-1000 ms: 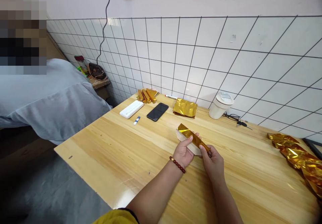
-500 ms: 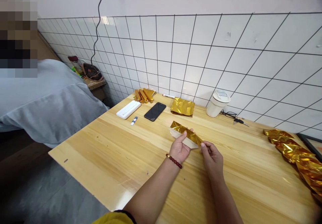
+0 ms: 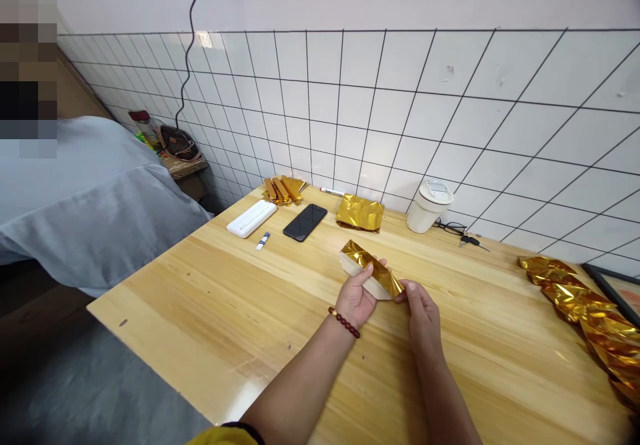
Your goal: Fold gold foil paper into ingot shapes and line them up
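Observation:
A strip of gold foil paper, folded over with its pale backing showing along the lower side, is held just above the table. My left hand grips it from below, thumb on top and fingers behind; a dark red bead bracelet circles that wrist. My right hand pinches the strip's right-hand end between thumb and fingers. Beyond my hands lies a stack of gold foil sheets. Several narrow folded gold strips rest in a pile at the far left corner.
On the wooden table are a black phone, a white power bank, a small blue-white tube, a white cup, glasses and keys. Crinkled gold foil pieces line the right. A person in a grey top is at left.
My right hand has shifted slightly along the strip's right end, with its fingertips now under the edge. My left hand keeps its hold. The view has turned slightly.

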Action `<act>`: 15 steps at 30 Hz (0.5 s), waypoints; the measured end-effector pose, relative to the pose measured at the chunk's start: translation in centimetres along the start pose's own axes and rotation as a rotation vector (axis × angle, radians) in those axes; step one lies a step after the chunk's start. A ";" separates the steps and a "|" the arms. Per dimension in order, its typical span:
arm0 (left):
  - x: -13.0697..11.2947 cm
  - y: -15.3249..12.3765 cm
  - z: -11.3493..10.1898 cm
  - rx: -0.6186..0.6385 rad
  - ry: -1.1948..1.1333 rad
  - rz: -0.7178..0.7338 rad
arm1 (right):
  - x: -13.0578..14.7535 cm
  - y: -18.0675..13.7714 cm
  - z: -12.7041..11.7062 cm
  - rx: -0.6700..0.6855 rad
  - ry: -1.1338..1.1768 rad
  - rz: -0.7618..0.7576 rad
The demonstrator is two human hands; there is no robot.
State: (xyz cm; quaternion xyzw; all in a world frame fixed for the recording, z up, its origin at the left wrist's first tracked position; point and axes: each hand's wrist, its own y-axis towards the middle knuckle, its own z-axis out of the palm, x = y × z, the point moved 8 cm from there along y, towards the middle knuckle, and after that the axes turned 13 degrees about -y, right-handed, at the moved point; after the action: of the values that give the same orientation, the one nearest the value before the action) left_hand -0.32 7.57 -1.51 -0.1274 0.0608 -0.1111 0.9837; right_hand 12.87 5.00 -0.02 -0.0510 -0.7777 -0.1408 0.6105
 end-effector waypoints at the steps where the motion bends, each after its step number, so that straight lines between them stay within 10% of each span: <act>1: -0.1 0.0 0.0 -0.004 -0.001 0.006 | -0.2 0.1 -0.1 -0.016 0.016 0.011; 15: 1.6 -0.1 -0.4 0.016 0.044 -0.047 | 0.3 -0.3 -0.6 -0.156 -0.234 -0.170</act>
State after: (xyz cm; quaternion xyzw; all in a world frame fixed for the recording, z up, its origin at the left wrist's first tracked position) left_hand 1.15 6.98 -2.03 -0.1183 0.0786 -0.1375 0.9803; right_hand 13.28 4.53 0.30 -0.0485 -0.8318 -0.2450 0.4957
